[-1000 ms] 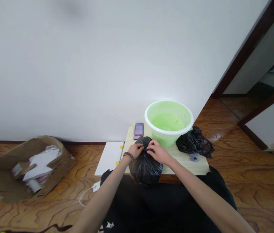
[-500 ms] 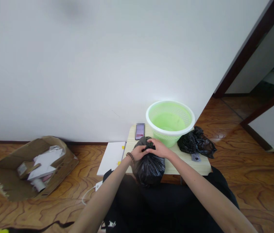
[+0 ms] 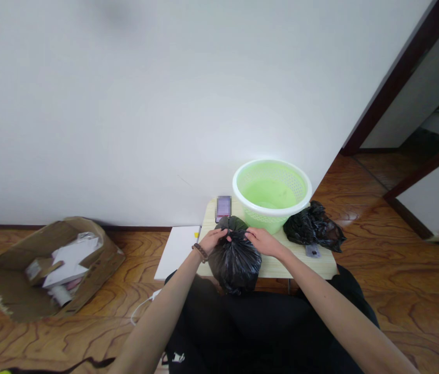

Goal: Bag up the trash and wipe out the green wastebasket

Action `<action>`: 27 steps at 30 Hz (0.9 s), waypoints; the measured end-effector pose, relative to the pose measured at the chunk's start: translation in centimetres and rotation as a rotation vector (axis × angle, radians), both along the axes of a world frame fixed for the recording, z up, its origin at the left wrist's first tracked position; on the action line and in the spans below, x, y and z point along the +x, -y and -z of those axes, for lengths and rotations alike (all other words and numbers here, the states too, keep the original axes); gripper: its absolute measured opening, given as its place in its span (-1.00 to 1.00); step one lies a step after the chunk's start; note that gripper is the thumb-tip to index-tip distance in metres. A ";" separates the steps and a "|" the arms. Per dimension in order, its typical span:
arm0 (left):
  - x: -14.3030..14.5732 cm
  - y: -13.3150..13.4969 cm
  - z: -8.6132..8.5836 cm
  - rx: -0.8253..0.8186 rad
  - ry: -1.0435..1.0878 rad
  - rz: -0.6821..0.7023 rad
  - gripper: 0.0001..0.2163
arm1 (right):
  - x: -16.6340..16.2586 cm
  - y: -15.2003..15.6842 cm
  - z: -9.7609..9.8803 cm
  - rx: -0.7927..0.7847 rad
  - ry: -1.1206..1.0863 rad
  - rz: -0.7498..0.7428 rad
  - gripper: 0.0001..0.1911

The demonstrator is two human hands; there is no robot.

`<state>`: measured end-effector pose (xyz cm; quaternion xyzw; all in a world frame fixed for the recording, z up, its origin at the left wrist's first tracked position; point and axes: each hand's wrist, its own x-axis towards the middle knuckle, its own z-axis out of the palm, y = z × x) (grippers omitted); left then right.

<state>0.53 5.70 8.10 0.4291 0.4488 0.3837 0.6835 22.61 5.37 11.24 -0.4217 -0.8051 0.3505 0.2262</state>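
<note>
Beneath left hand (image 3: 212, 240) and right hand (image 3: 265, 242): black bag (image 3: 237, 266) (fingers (image 3: 221, 234) pinching its top).

Pale wooden table (image 3: 277, 267) against white wall (image 3: 165, 104). Far left on it: phone (image 3: 223, 209), screen lit. Far side, right of centre: green basket (image 3: 274, 211), white rim, perforated sides. Right end: crumpled black plastic (image 3: 315, 226), small packet (image 3: 313, 251) just nearer. Flat white panel (image 3: 175, 252) left of table, yellow tab at edge. Well left, on wood-grain floor (image 3: 417, 280): open cardboard box (image 3: 100, 267), white pieces inside. White cable (image 3: 137, 314) nearer. Far right: dark door frame (image 3: 393, 72).
</note>
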 end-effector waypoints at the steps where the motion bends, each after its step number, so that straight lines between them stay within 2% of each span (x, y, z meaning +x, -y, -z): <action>1: 0.0 -0.1 0.2 -0.029 0.011 -0.024 -0.76 | 0.0 0.2 -0.1 -0.014 -0.036 -0.014 -0.69; 6: 0.2 -0.2 0.4 -0.060 0.043 -0.068 -0.70 | -0.4 0.5 -0.3 -0.066 -0.113 -0.039 -0.68; 12: 0.4 0.1 0.2 0.097 -0.055 -0.156 -0.70 | -0.7 0.2 0.2 -0.053 -0.080 -0.048 -0.78; 17: 0.6 0.0 -0.5 0.242 -0.232 -0.064 -0.78 | -0.9 0.7 0.6 0.025 0.193 0.014 -0.84; 19: 0.8 -0.2 -0.8 0.268 -0.269 -0.007 -0.77 | -1.1 0.7 0.7 0.039 0.274 0.028 -0.80; 23: 1.1 -0.5 -0.6 0.206 -0.288 0.020 -0.76 | -1.6 0.4 0.7 -0.038 0.262 0.039 -0.59; 27: 1.3 -0.3 -0.1 0.172 -0.222 0.068 -0.81 | -2.2 0.0 1.0 -0.065 0.173 0.012 -0.61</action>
